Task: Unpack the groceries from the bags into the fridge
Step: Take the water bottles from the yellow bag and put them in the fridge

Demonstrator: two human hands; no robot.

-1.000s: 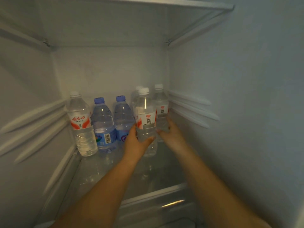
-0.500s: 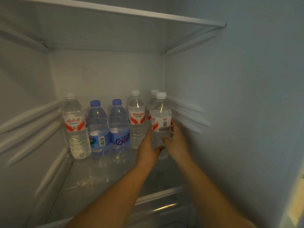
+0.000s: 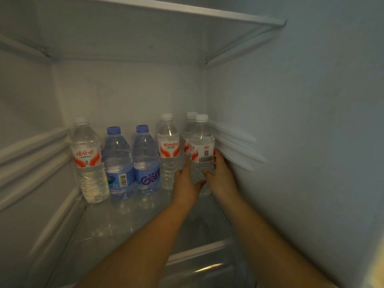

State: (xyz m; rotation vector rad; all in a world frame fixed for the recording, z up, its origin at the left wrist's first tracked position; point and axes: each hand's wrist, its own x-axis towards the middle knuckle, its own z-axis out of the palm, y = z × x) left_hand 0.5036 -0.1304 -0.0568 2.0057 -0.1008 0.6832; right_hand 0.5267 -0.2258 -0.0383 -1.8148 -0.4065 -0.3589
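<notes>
Shifted rightward toward the fridge wall: upright Wahaha water bottle (image 3: 202, 154), clasped between left hand (image 3: 187, 183) and right hand (image 3: 221, 177), fingers curled round it; glass shelf (image 3: 124, 225) directly beneath.

The glass shelf (image 3: 116, 229) is clear and glossy, mirroring the bottles standing on it, with a smooth white plastic strip along its front edge. On it, the white-capped bottles (image 3: 89, 161) and the blue-capped bottles (image 3: 118, 163) are thin transparent plastic, ribbed low down, with glossy printed label wraps. Around the shelf, the fridge walls (image 3: 301, 121) look like smooth, matt white plastic.
</notes>
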